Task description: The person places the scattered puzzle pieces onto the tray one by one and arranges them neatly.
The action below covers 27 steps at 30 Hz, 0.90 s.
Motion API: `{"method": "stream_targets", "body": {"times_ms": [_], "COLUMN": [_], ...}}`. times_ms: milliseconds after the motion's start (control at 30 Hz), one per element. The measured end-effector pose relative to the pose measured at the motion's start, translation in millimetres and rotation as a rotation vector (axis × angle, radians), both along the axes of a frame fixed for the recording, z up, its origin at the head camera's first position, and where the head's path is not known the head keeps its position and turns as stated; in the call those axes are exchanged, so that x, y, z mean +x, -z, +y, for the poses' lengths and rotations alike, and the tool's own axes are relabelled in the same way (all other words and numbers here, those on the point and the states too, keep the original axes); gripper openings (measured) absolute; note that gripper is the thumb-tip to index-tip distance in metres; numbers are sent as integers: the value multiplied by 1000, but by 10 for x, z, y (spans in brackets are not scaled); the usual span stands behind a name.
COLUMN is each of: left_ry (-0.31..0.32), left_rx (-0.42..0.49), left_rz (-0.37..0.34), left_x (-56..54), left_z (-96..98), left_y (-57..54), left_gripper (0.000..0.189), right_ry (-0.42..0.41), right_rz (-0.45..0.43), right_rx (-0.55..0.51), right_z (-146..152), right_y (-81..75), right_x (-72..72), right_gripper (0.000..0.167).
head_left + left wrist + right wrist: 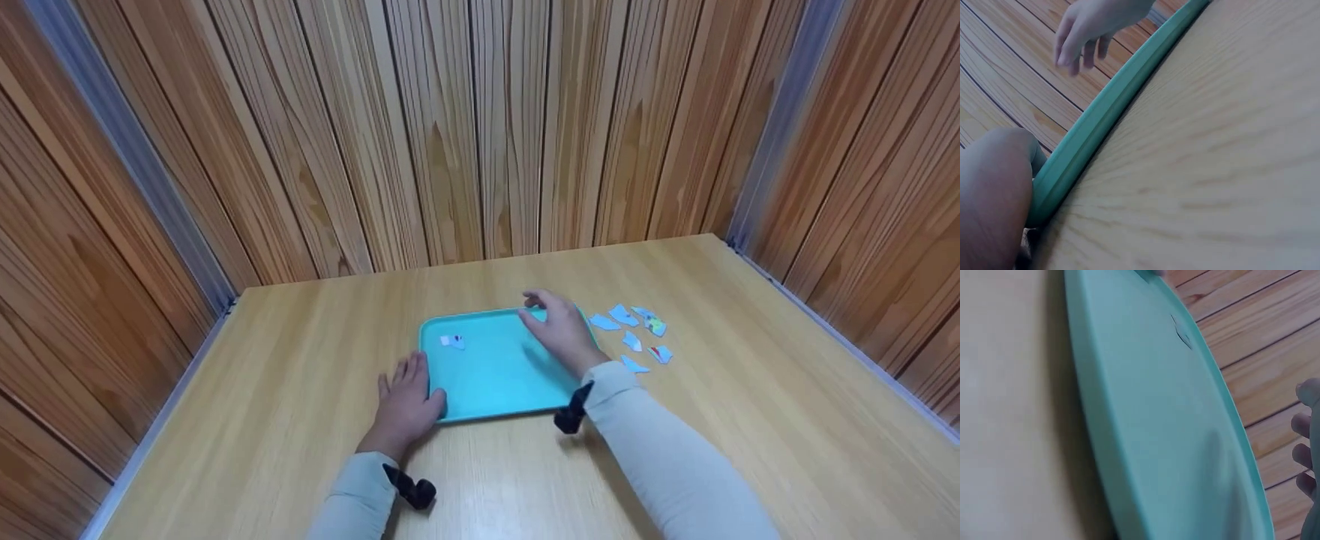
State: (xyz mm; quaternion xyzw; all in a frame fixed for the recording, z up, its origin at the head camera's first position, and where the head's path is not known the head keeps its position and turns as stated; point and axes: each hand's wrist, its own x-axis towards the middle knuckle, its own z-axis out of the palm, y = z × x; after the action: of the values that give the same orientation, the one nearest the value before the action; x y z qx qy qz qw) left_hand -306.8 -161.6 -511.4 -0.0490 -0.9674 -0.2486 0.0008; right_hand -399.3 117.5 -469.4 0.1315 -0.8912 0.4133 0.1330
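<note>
Turquoise marks the tray [495,379], which lies flat on the table [300,427] just below the middle of the head view. Near its upper left corner we see a white piece [445,340] and a blue piece [457,343] together; at this size we cannot be sure whether they are joined or merely lie edge to edge. That pair is all we can count as done, so we judge the work to be at an early stage.

What is left lies off the tray, to the right of the frame's centre: a scatter of loose pieces [632,341], mostly pale blue, with touches of red and yellow-green. We find none of these on the tray.

At the tray's lower left, the left hand [405,405] rests with its fingers fairly straight beside the outer edge and its thumb over the rim; we see no piece in it. Over the tray's upper right, the right hand [559,330] hangs with its fingers loosely bent and the thumb well apart. We see nothing between them, and in the right wrist view its fingertips [1301,455] show clear of the tray.
</note>
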Motion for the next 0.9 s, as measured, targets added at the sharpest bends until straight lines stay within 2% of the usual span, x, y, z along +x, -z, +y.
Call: {"method": "stream_targets", "body": {"times_ms": [267,433,567,900], "left_ry": [-7,2,-1,8], "left_rx": [-11,-7,-7,-7], "left_rz": [1,-4,-8,-18], "left_x": [31,43,43,20], "left_z": [-24,-28,-33,-7], "left_y": [-5,-29,-38,-23], "left_gripper": [77,77,78,78], "right_ry": [28,38,61,137], "right_rz": [78,57,65,37], "right_rx": [-8,-130,-199,-230], "right_z": [536,888,1154,1625], "right_y": [0,6,68,279], "right_x": [114,211,262,409], "right_gripper": [39,40,39,40]}}
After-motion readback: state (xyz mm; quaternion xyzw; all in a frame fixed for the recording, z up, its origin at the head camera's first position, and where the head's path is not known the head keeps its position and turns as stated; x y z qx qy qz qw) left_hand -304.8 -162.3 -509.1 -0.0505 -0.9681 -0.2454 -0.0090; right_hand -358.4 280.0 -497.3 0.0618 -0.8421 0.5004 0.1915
